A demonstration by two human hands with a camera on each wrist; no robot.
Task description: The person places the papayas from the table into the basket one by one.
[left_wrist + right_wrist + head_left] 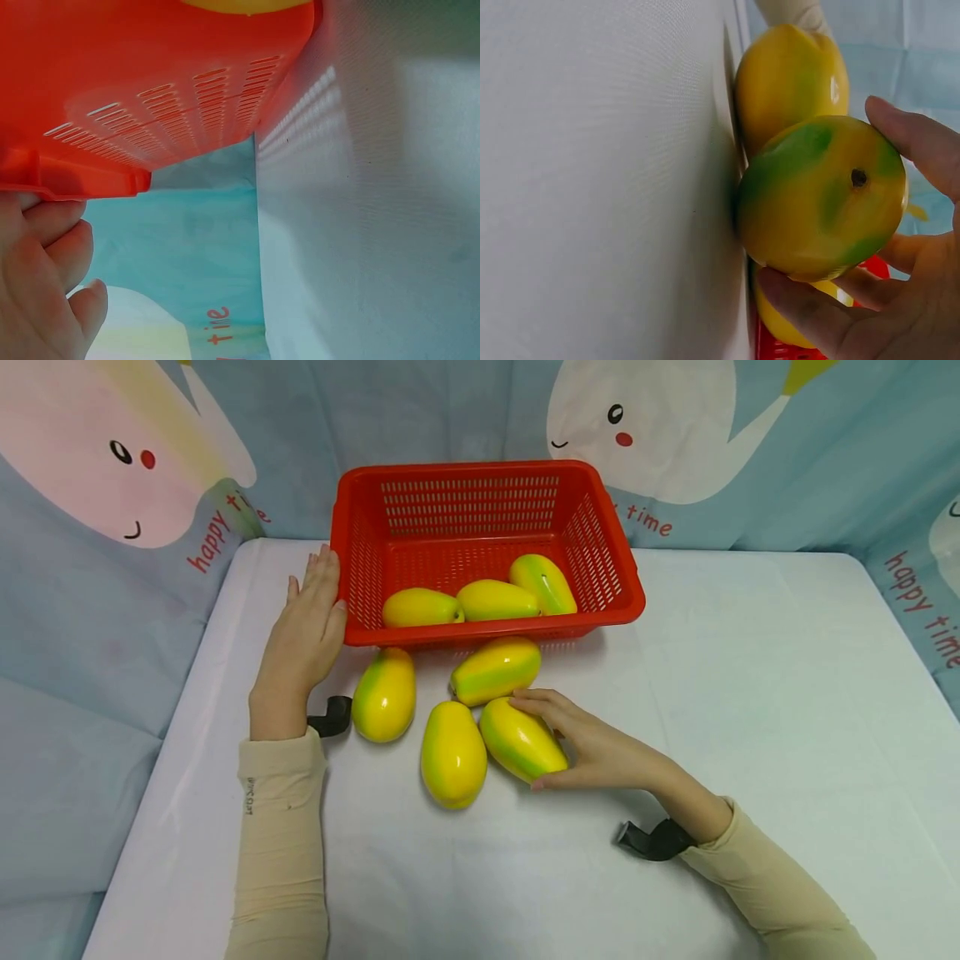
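A red basket (480, 635) stands at the back of the table with three yellow-green papayas inside, one of them a papaya (543, 583) at its right. My left hand (303, 618) lies along the basket's left side, fingers straight and touching its rim; the left wrist view shows the fingertips under the rim. My right hand (592, 739) holds a papaya (519, 739) on the table, thumb on one side and fingers on the other. In the right wrist view the held papaya (821, 199) shows its dark stem spot.
In front of the basket lie three more papayas: one papaya (384, 697) at the left, another papaya (453, 756) beside the held one, and a papaya (497, 670) close to the basket wall. A printed blue curtain (450, 410) hangs behind the white table (750, 693).
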